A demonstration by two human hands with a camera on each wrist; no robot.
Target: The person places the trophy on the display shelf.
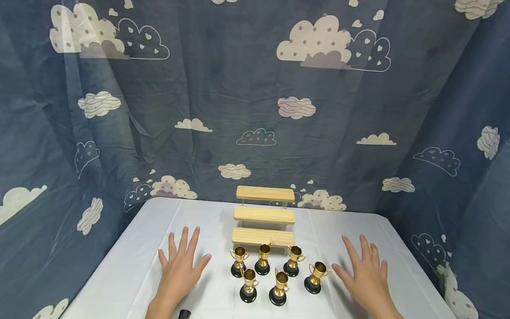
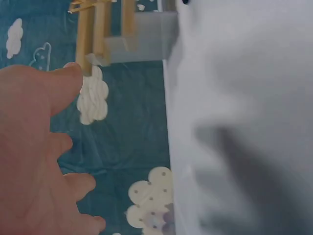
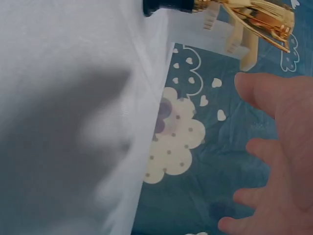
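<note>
My left hand (image 1: 178, 270) hovers over the left of the white table with its fingers spread, holding nothing. On the other side, my right hand (image 1: 368, 277) is likewise spread and holds nothing. Between them stand several small gold trophy cups on black bases. The rightmost trophy (image 1: 315, 278) is closest to my right hand, and its gold cup (image 3: 264, 19) also shows in the right wrist view. A front trophy (image 1: 249, 285) and a back-left trophy (image 1: 239, 261) are on my left hand's side. All the trophies stand upright in two loose rows.
Behind the trophies rises a three-tier stand with wooden shelves (image 1: 264, 215) and clear supports. The white table (image 1: 159, 221) ends at a dark blue cloud-patterned curtain (image 1: 247, 88). A small black object (image 1: 184, 314) lies at the bottom edge near my left wrist.
</note>
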